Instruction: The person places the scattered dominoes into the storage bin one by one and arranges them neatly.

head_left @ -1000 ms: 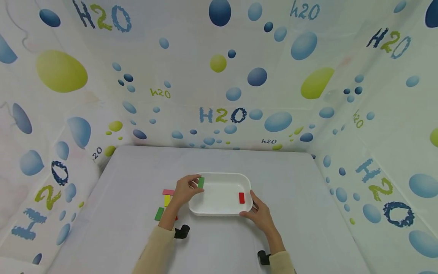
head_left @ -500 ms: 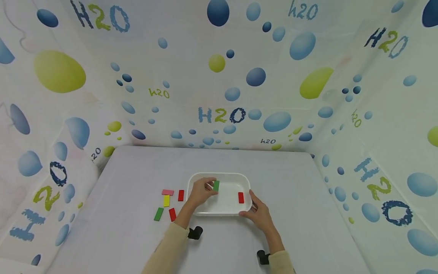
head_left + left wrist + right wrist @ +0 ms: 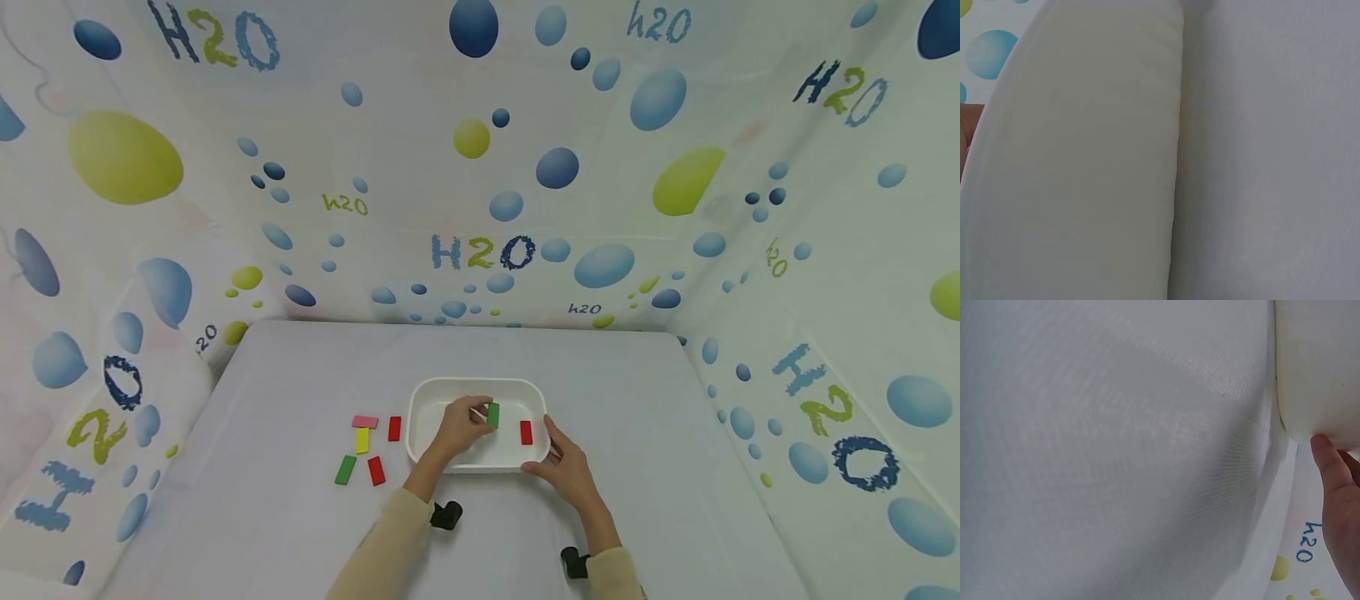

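In the head view, a white tray (image 3: 435,383) lies on the table. My left hand (image 3: 459,432) is over it, pinching a green block (image 3: 492,415) between thumb and fingers. Whether that block touches the tray floor, I cannot tell. To its right, a red block (image 3: 527,432) lies inside the tray. My right hand (image 3: 566,468) grips the tray's right end near the front corner. The right wrist view has the tray's outer wall (image 3: 1322,369) with a fingertip of the right hand (image 3: 1338,494) against it. In the left wrist view, the tray wall (image 3: 1085,156) hides most of the hand.
Left of the tray lie several loose blocks: pink (image 3: 365,422), yellow (image 3: 362,440), red (image 3: 394,428), another red (image 3: 376,470) and green (image 3: 345,469). A black wrist camera (image 3: 447,516) hangs by the left sleeve, another (image 3: 575,562) by the right. Patterned cloth (image 3: 480,167) surrounds the table (image 3: 300,358).
My left hand has carried the green block rightward from the tray's left edge to over its middle, uncovering the loose blocks. The right hand keeps its hold on the tray.
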Demonstrator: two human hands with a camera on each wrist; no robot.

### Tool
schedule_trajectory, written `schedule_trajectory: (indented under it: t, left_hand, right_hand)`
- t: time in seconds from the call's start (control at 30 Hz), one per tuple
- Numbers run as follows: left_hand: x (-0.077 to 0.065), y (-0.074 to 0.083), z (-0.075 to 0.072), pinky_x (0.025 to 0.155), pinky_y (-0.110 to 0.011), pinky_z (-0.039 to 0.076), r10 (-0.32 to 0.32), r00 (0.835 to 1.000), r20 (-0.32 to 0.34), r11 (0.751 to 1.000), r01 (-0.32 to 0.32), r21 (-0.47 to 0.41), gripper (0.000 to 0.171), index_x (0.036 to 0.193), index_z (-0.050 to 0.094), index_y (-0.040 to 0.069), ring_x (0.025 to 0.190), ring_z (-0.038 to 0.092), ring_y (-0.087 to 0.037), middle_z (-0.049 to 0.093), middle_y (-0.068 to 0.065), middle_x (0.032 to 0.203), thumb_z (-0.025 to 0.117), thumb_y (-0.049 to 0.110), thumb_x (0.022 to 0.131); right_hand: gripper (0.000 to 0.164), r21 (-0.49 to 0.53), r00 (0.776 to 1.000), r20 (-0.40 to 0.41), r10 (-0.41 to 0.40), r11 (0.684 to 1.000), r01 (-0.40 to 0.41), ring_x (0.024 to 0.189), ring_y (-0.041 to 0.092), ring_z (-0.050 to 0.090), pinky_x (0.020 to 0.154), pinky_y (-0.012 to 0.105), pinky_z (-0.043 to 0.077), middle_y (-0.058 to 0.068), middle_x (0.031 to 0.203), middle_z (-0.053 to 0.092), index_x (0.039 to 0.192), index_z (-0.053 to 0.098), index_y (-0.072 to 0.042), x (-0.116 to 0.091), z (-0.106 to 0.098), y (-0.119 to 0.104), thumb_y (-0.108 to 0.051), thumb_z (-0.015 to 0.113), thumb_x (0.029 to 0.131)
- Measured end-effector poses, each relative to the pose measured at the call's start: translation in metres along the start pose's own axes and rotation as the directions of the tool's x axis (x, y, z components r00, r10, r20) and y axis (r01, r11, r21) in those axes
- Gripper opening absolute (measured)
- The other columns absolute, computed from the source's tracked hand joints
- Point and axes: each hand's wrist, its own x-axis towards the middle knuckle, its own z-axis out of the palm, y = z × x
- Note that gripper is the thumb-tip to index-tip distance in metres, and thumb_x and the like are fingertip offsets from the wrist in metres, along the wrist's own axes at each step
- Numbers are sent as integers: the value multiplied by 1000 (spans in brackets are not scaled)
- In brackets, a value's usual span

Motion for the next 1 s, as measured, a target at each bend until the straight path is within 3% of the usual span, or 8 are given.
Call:
schedule_trajectory:
  t: [0.43,0.8,1.0]
  left_hand:
    - [1,0,22,64,-24,51,-24,997,77,999,22,30,47,122,64,-5,79,61,-16,67,-15,96,72,-4,76]
    - [7,1,34,66,-26,50,-36,996,85,996,29,86,46,119,66,-5,74,58,-15,67,-13,90,70,-7,73]
    - [8,1,35,66,-26,48,-61,994,87,994,53,95,47,120,66,-5,72,54,-14,65,-11,86,70,-6,74]
  right_hand:
    - [98,-10,1000,-13,-6,1000,6,138,37,42,99,34,46,18,156,33,152,32,-4,1,1,1,-21,85,72]
    - [94,-2,1000,12,-7,1000,7,137,44,39,100,42,43,26,154,30,149,29,6,-10,-3,-35,-10,83,74]
    - [93,-4,1000,27,-6,1000,6,138,43,37,101,42,43,25,155,29,149,29,6,-11,-5,-39,-10,82,75]
